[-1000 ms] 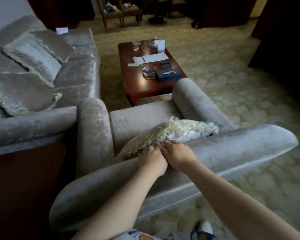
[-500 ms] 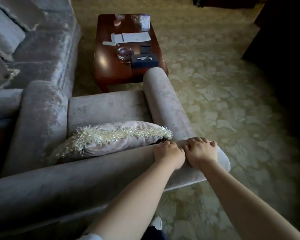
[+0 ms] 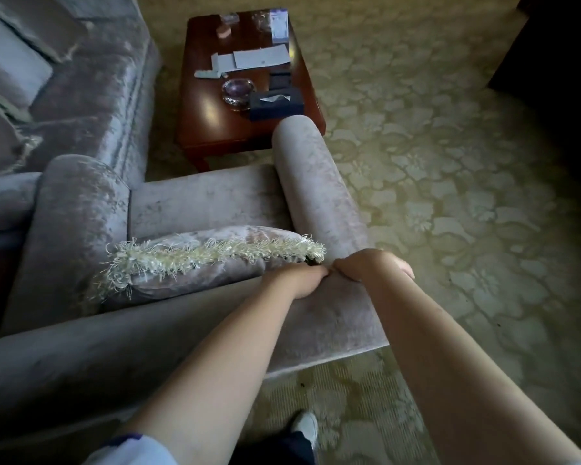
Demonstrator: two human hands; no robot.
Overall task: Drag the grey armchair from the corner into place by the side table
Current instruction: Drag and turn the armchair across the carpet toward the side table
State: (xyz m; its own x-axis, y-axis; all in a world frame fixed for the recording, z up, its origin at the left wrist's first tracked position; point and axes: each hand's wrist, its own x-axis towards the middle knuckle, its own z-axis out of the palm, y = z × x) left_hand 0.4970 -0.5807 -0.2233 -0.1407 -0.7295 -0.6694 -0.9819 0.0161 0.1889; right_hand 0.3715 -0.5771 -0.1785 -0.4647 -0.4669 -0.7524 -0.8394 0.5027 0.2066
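Head view: risks first, running from left of the grip to right of it. The grey velvet armchair (image 3: 198,203) has its far armrest just beside the grey velvet sofa (image 3: 91,88), well left of the grip, so a skewed pull could rub or jam there. The fringed velvet cushion (image 3: 195,263) is propped just left of the left hand (image 3: 299,280) and looks loose; a jerk could tip it off. Both hands touch, bunched at one corner, so an off-centre pull would likely swing the chair rather than drag it straight, and velvet may slip under the palms. Ahead of the grip the near armrest ends close to the reddish-brown wooden low table (image 3: 208,129); a swing could knock it and rattle the clear glass ashtray (image 3: 237,92) and dark tissue box (image 3: 275,105). Cannot tell if that is the side table. Patterned beige carpet (image 3: 450,196) to the right may drag the legs. White shoe (image 3: 306,427) behind the grip could get caught. Left hand is clamped over the back's top edge, fingertips hidden; right hand (image 3: 366,266) wraps the arm-back junction, fingertips (image 3: 408,272) showing outside. The chair spreads left of and ahead of the grip, which sits at its rear right corner.
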